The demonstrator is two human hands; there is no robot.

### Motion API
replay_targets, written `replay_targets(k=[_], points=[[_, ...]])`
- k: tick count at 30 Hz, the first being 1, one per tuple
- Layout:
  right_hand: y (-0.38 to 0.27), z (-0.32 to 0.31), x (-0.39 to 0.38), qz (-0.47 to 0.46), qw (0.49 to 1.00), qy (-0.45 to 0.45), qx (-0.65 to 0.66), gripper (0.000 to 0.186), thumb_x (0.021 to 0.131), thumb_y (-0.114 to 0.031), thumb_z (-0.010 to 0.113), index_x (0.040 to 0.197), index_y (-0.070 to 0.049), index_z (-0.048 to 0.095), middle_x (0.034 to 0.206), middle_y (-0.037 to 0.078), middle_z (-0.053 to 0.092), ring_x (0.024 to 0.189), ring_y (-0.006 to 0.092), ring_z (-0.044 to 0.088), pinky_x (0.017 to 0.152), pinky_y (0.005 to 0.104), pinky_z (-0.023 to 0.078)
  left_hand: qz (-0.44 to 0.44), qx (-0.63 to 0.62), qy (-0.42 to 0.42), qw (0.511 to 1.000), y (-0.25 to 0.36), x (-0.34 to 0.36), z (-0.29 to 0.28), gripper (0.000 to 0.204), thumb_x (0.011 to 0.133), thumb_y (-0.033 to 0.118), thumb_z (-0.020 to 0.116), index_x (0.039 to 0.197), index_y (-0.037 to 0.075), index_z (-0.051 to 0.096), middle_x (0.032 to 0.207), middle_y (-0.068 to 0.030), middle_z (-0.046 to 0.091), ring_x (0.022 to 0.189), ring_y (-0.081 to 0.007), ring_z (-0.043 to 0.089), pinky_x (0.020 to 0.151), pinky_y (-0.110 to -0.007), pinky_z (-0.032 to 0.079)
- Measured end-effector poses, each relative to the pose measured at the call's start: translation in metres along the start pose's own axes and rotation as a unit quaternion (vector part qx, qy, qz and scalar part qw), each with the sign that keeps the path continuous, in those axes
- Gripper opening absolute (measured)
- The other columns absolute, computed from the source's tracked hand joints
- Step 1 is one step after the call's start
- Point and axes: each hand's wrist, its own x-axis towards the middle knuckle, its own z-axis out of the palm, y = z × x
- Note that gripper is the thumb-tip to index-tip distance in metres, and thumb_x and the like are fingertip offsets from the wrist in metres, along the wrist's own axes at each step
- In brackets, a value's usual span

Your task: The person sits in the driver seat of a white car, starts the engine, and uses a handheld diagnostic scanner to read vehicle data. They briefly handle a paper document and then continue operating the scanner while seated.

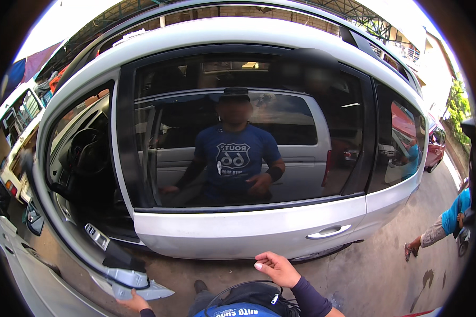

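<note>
A silver car stands side-on in front of me, its front door (79, 252) swung out on the left. At the lower left, my left hand (134, 302) grips the edge of that open door, with the thumb up against it. My right hand (278, 269) hovers before my body, below the closed rear door (232, 226). Its fingers are loosely bent and apart, with nothing in them. The rear door's handle (330, 231) lies up and right of this hand. In the dark rear window (301, 182) I see my reflection and a light-coloured van.
Through the front doorway shows a steering wheel (92, 150). Another silver vehicle (24, 264) stands close behind the open door. At the right, a person in a teal shirt (456, 211) is partly visible on the concrete (391, 264). A red car (436, 140) is parked farther back.
</note>
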Motion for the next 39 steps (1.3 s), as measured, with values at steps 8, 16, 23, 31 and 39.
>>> replay_targets(k=[8, 16, 23, 31, 39], points=[[-0.043, 0.086, 0.029, -0.073, 0.982, -0.052, -0.164, 0.042, 0.099, -0.028, 0.073, 0.127, 0.002, 0.065, 0.113, 0.013, 0.072, 0.102, 0.0202, 0.07, 0.091, 0.0328, 0.056, -0.002, -0.264, -0.25, 0.931, 0.076, -0.038, 0.04, 0.062, 0.09, -0.002, 0.069, 0.146, 0.002, 0.044, 0.147, -0.0212, 0.052, 0.132, -0.0311, 0.054, 0.11, -0.043, 0.044], [-0.062, 0.244, 0.133, -0.188, 0.907, -0.191, -0.325, 0.047, 0.099, -0.039, 0.069, 0.126, -0.001, 0.065, 0.115, 0.018, 0.07, 0.107, 0.0332, 0.069, 0.093, 0.0404, 0.055, -0.014, -0.348, -0.371, 0.861, 0.1, 0.089, 0.01, 0.013, 0.104, 0.011, 0.059, 0.108, 0.0, 0.066, 0.099, -0.0106, 0.072, 0.089, -0.0152, 0.067, 0.08, -0.027, 0.052], [-0.073, 0.492, 0.199, -0.287, 0.701, -0.442, -0.481, 0.053, 0.091, -0.042, 0.073, 0.125, -0.003, 0.063, 0.115, 0.018, 0.067, 0.113, 0.0377, 0.064, 0.097, 0.0487, 0.05, 0.323, -0.305, -0.568, 0.693, 0.206, 0.23, -0.051, 0.035, 0.099, 0.033, 0.069, 0.088, -0.001, 0.071, 0.106, -0.0158, 0.075, 0.102, -0.0302, 0.07, 0.091, -0.041, 0.054], [-0.101, 0.637, 0.236, -0.413, 0.624, -0.502, -0.434, 0.05, 0.09, -0.041, 0.074, 0.121, -0.003, 0.063, 0.113, 0.015, 0.066, 0.112, 0.0353, 0.065, 0.095, 0.0477, 0.051, 0.609, -0.381, -0.673, 0.177, 0.368, 0.201, -0.127, 0.049, 0.1, 0.046, 0.058, 0.131, 0.009, 0.065, 0.138, -0.0116, 0.063, 0.131, -0.0325, 0.056, 0.107, -0.047, 0.044], [-0.064, 0.619, 0.284, -0.379, 0.731, -0.457, -0.338, 0.041, 0.086, -0.032, 0.074, 0.114, -0.003, 0.066, 0.111, 0.019, 0.069, 0.108, 0.0391, 0.067, 0.092, 0.0478, 0.054, 0.625, -0.262, -0.724, 0.131, 0.406, 0.159, -0.083, 0.055, 0.103, 0.053, 0.051, 0.134, 0.009, 0.064, 0.142, -0.0136, 0.061, 0.136, -0.0388, 0.051, 0.113, -0.053, 0.035]])
